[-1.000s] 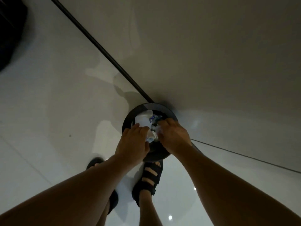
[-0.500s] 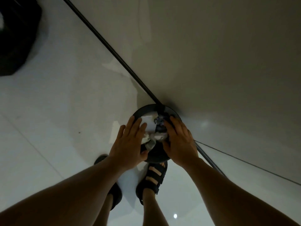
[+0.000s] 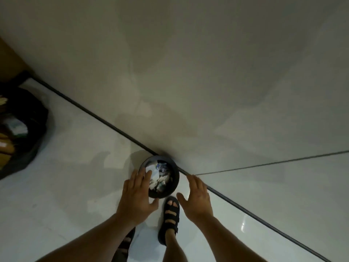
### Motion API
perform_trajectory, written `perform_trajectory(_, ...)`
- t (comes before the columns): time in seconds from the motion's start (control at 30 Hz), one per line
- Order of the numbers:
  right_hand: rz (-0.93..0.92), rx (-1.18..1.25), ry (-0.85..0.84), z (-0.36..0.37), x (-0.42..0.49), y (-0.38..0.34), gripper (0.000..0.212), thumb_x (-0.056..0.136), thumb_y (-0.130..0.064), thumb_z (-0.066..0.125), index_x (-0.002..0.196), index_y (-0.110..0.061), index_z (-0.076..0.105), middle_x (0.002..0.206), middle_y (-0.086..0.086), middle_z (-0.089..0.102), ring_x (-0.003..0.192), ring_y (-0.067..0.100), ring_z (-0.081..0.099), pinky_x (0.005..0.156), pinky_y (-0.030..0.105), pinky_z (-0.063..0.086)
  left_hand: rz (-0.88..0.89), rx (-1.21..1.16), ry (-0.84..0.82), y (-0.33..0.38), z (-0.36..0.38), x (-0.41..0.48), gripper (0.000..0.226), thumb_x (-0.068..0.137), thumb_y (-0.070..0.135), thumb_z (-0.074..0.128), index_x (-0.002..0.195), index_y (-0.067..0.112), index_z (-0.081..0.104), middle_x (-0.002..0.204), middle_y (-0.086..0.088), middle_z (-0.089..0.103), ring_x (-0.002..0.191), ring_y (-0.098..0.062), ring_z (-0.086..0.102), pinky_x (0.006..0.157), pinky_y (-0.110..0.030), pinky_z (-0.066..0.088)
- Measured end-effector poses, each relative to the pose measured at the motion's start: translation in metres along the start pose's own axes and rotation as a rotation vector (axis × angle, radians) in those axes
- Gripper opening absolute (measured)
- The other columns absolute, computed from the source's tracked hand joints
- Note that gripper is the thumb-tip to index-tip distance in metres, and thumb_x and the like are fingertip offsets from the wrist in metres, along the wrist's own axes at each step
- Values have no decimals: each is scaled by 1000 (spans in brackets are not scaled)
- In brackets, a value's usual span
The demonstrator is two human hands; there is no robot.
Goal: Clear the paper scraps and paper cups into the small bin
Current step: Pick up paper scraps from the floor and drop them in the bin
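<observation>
The left hand and right hand are spread flat, holding nothing, the left overlapping the near rim of the black bin, which brims with crumpled scraps beyond a sandal, against the wall.

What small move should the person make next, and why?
Probably draw both hands back and turn to look for more litter: the left hand and right hand are open and empty, the paper scraps already lie inside the small bin, and no cups show near it.
</observation>
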State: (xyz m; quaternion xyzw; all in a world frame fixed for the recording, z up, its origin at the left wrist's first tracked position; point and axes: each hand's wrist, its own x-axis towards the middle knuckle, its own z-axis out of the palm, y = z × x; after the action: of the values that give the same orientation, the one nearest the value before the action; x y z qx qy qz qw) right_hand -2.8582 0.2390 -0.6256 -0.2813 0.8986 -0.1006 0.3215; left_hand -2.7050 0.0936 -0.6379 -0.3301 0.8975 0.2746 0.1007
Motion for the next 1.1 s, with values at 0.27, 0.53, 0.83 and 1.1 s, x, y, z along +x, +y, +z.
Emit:
perform_trajectory(0.27,295,180,260,-58,-185,9,74,94,-54,49,154,-25,17,161,-3,16,148,16,11,118,33,20,223,110,-54,77,-106,-57,91,83,54,55,153,21,7,160,-1,5,147,-24,0,117,-39,14)
perform_trajectory(0.53,478,265,566,-103,-322,73,74,92,-58,48,153,-26,21,160,-2,19,148,16,9,116,33,20,702,399,-210,256,-118,-108,89,86,54,51,153,21,2,161,0,-3,147,-22,-9,118,-42,3)
perform_trajectory(0.83,823,512,771,-80,-508,200,81,89,-60,50,154,-29,16,161,0,16,148,19,10,117,38,21,1034,539,-324,439,-20,-253,87,86,56,49,153,23,3,161,2,-4,147,-20,-10,118,-42,1)
perform_trajectory(1.1,1136,574,812,-34,-684,296,81,89,-57,52,154,-28,14,161,2,14,148,20,8,115,38,23,1359,603,-425,565,90,-406,82,86,55,50,151,22,13,160,0,6,147,-21,-2,117,-43,9)
